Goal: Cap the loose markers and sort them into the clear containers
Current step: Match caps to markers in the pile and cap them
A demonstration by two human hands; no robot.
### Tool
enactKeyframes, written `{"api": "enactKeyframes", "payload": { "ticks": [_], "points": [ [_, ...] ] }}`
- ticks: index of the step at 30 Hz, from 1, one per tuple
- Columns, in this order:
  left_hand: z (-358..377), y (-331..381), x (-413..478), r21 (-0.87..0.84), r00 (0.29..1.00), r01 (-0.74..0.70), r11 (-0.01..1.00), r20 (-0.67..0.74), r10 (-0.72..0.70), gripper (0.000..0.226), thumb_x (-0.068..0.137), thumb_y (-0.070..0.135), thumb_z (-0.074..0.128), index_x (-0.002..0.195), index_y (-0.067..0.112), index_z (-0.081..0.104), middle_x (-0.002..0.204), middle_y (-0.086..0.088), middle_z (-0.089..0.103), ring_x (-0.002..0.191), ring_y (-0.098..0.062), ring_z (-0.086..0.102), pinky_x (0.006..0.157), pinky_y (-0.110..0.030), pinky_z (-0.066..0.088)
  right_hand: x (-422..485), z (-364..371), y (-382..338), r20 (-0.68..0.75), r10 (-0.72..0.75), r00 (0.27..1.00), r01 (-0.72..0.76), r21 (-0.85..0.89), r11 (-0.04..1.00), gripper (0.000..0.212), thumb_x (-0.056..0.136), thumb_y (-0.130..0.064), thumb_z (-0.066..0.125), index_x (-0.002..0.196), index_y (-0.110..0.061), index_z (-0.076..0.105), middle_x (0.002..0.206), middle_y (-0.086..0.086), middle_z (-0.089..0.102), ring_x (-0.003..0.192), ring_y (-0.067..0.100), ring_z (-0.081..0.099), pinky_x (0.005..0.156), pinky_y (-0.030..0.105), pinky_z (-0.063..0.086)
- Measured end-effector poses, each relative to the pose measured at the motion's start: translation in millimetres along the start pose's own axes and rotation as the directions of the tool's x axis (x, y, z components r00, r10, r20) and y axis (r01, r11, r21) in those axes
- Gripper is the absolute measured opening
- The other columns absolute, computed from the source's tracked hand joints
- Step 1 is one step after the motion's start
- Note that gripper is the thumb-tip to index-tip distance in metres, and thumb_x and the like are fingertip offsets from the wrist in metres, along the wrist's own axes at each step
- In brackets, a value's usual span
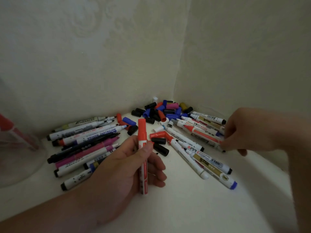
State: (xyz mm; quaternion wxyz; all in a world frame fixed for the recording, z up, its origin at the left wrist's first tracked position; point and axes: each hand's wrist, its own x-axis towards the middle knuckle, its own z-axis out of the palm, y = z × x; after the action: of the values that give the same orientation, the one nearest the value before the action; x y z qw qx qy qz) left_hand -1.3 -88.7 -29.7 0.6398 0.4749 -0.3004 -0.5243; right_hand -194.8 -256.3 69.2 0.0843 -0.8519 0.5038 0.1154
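Note:
My left hand [127,167] grips a capped red marker [142,148] upright above the white table. To the right, my right hand [242,132] reaches into the right-hand pile of uncapped markers [202,148], its fingers curled on the end of a red-tipped white marker [203,134]. Another pile of uncapped markers [84,143] lies left of centre. Loose caps [161,111] in black, blue, red, pink and olive are heaped in the corner. At the left edge stands a clear container [18,148] with red markers in it, blurred.
Patterned walls [101,56] meet in a corner right behind the caps. A few loose black and red caps [159,142] lie between the two piles. The white tabletop [185,207] stretches toward me.

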Motion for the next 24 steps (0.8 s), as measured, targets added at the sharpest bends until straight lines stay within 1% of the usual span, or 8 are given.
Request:
{"api": "enactKeyframes", "payload": {
  "ticks": [3, 6, 9, 11, 14, 18, 21, 24],
  "points": [
    [0.5, 0.9, -1.4, -0.011, 1.000, 0.008, 1.000, 0.002, -0.008, 0.010, 0.085, 0.025, 0.060, 0.083, 0.022, 0.069, 0.078, -0.018, 0.062, 0.053, -0.026, 0.052, 0.048, -0.034, 0.044, -12.5, -8.6, 4.0, 0.061, -0.150, 0.987, 0.130, 0.258, 0.957, 0.023, 0.079, -0.037, 0.073, 0.065, -0.018, 0.074, 0.055, 0.002, 0.068, 0.042, 0.009, 0.047, 0.050, 0.024, 0.043],
    [-2.4, -0.7, -1.6, -0.039, 0.999, 0.009, 0.999, 0.036, -0.007, 0.016, 0.080, 0.025, 0.078, 0.072, 0.020, 0.066, 0.070, -0.013, 0.047, 0.050, -0.018, 0.037, 0.046, -0.031, 0.034, -14.2, -0.5, -16.9, 0.088, -0.409, 0.908, 0.305, 0.529, 0.792, 0.027, 0.082, -0.030, 0.073, 0.072, -0.004, 0.070, 0.057, 0.010, 0.066, 0.040, 0.013, 0.046, 0.043, 0.019, 0.039],
    [-3.5, -2.3, -0.8, -0.111, 0.999, -0.012, 0.994, 0.034, 0.016, 0.035, 0.059, 0.028, 0.096, 0.072, 0.013, 0.067, 0.068, -0.013, 0.039, 0.051, -0.018, 0.036, 0.046, -0.030, 0.037, -15.9, 19.0, -52.6, 0.142, -0.582, 0.800, 0.390, 0.614, 0.686, 0.022, 0.091, -0.025, 0.069, 0.082, -0.005, 0.070, 0.067, 0.007, 0.073, 0.044, 0.012, 0.058, 0.047, 0.016, 0.044],
    [-3.8, -3.8, 0.2, -0.107, 1.000, -0.017, 0.994, 0.002, 0.018, 0.024, 0.062, 0.022, 0.089, 0.077, 0.011, 0.074, 0.069, -0.019, 0.051, 0.059, -0.029, 0.049, 0.056, -0.040, 0.049, -17.3, 31.5, -71.2, 0.184, -0.619, 0.763, 0.426, 0.578, 0.696, 0.024, 0.094, -0.031, 0.067, 0.087, -0.008, 0.073, 0.074, 0.004, 0.076, 0.052, 0.013, 0.064, 0.055, 0.017, 0.049],
    [-2.8, -4.2, -0.9, -0.062, 1.000, 0.011, 0.998, 0.006, -0.011, 0.037, 0.062, 0.022, 0.077, 0.092, 0.002, 0.076, 0.088, -0.031, 0.067, 0.077, -0.038, 0.061, 0.080, -0.053, 0.050, -20.6, 34.2, -80.1, 0.203, -0.583, 0.787, 0.438, 0.482, 0.759, 0.030, 0.090, -0.044, 0.068, 0.085, -0.015, 0.075, 0.075, -0.002, 0.076, 0.055, 0.011, 0.066, 0.062, 0.027, 0.058],
    [-4.9, -4.4, -1.6, -0.001, 1.000, 0.009, 1.000, -0.001, -0.009, 0.022, 0.073, 0.025, 0.068, 0.082, 0.008, 0.077, 0.082, -0.016, 0.069, 0.062, -0.022, 0.060, 0.054, -0.033, 0.049, -13.2, 14.1, -49.8, -0.008, -0.364, 0.932, 0.345, 0.338, 0.876, 0.039, 0.078, -0.060, 0.068, 0.080, -0.021, 0.075, 0.067, -0.004, 0.072, 0.058, 0.008, 0.066, 0.059, 0.032, 0.058],
    [-5.8, -5.5, 0.4, -0.026, 1.000, -0.019, 0.999, 0.014, 0.019, 0.022, 0.082, 0.020, 0.058, 0.094, 0.011, 0.074, 0.092, -0.028, 0.071, 0.071, -0.035, 0.069, 0.058, -0.041, 0.055, 11.1, 2.2, -5.1, -0.325, -0.013, 0.946, 0.133, 0.350, 0.927, 0.024, 0.083, -0.044, 0.075, 0.070, -0.023, 0.072, 0.063, -0.005, 0.069, 0.059, 0.010, 0.065, 0.053, 0.028, 0.048],
    [-3.9, -4.7, 0.9, -0.037, 1.000, -0.026, 0.999, -0.003, 0.026, 0.023, 0.084, 0.018, 0.056, 0.101, 0.019, 0.071, 0.088, -0.032, 0.068, 0.068, -0.044, 0.067, 0.060, -0.046, 0.058, 25.8, 2.0, 26.0, -0.291, 0.097, 0.952, -0.036, 0.209, 0.977, 0.013, 0.082, -0.034, 0.076, 0.072, -0.026, 0.075, 0.066, -0.010, 0.069, 0.067, 0.008, 0.063, 0.057, 0.025, 0.044]
  ]
}}
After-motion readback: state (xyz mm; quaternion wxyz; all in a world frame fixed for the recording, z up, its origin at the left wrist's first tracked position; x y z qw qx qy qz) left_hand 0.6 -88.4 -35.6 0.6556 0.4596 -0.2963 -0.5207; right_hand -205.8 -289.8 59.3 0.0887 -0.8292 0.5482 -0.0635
